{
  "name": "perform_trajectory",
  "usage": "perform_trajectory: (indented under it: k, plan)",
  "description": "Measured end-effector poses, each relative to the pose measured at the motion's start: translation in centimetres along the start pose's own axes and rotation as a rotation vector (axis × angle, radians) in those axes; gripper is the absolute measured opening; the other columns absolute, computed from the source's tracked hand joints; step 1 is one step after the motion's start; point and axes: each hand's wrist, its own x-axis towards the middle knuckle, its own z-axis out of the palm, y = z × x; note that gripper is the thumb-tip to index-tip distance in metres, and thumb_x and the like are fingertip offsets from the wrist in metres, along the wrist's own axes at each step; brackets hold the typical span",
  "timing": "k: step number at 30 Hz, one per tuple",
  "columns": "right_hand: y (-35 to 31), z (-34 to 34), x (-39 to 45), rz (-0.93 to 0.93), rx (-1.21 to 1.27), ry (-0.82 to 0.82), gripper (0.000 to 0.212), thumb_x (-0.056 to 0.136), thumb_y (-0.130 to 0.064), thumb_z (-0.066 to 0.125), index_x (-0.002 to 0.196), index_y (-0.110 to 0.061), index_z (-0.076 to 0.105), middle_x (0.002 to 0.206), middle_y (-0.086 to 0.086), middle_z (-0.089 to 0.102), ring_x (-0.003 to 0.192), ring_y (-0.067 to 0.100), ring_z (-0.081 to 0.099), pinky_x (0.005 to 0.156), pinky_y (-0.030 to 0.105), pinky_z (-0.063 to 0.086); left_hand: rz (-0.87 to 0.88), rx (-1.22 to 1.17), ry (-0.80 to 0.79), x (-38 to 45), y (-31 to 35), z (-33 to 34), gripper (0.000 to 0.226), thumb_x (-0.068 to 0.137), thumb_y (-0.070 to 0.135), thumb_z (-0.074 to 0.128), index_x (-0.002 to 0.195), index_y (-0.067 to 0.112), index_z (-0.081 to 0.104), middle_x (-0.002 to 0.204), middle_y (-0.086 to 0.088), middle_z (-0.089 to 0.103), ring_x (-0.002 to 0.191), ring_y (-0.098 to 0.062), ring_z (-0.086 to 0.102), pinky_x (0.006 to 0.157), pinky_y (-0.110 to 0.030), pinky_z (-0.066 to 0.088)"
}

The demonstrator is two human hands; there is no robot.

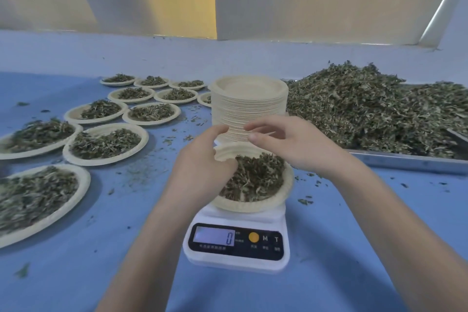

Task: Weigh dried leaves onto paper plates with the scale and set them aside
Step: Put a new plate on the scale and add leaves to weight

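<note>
Fingers (222, 132) of left hand (202, 159) seemingly grip plate (253, 206) (leaf-filled) on scale (236, 243).

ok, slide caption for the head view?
Left hand grips leaf-filled plate on scale reading 0; right hand hovers.

Passage to the left is blocked by filled paper plates (105, 143) crowded rim to rim, and to the right by the metal tray (415, 161) heaped with dried leaves (367, 109). Directly behind the scale (236, 243), the way is barred by a tall plate stack (249, 106). Bare blue tabletop (354, 223) is left open in front of the scale and along its right side.
</note>
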Motion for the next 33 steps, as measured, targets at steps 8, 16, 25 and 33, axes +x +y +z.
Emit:
perform_trajectory:
  k: [8,16,25,33]
  plan:
    - [-0.2,1.5,0.5,-0.040,0.028,-0.031,0.024,0.089,-0.039,0.059,0.113,-0.036,0.064,0.110,-0.016,0.066,0.102,0.002,0.061,0.093,0.025,0.046,0.044,-0.038,0.028,0.9,0.6,-0.1,0.036,0.086,0.012,0.055,0.109,0.040,0.056,0.113,0.013,0.060,0.100,-0.007,0.058,0.068,-0.015,0.040]
    - [0.3,0.8,0.4,-0.026,0.042,-0.023,0.024,0.088,-0.035,0.062,0.111,-0.030,0.066,0.110,-0.013,0.066,0.099,0.003,0.062,0.092,0.029,0.049,0.066,-0.046,-0.010,1.5,1.1,0.9,0.032,0.085,0.012,0.059,0.109,0.034,0.059,0.110,0.014,0.062,0.102,-0.009,0.059,0.090,-0.030,0.047]
    - [4.4,-3.2,0.4,0.057,-0.114,0.092,0.026,0.090,-0.029,0.059,0.116,-0.025,0.065,0.110,-0.009,0.067,0.099,0.009,0.063,0.087,0.024,0.046,0.242,0.257,-0.093,5.9,5.5,6.0,0.024,0.085,0.013,0.056,0.107,0.020,0.060,0.111,0.000,0.064,0.103,-0.019,0.058,0.083,-0.026,0.044]
    - [12.5,-8.0,3.2,0.321,-0.339,0.031,0.025,0.086,-0.027,0.063,0.111,-0.022,0.067,0.107,0.003,0.068,0.098,0.019,0.061,0.083,0.028,0.046,0.328,0.651,-0.391,13.3,8.7,14.7,0.037,0.088,0.013,0.051,0.124,0.008,0.053,0.119,-0.012,0.059,0.109,-0.027,0.055,0.073,-0.026,0.040]
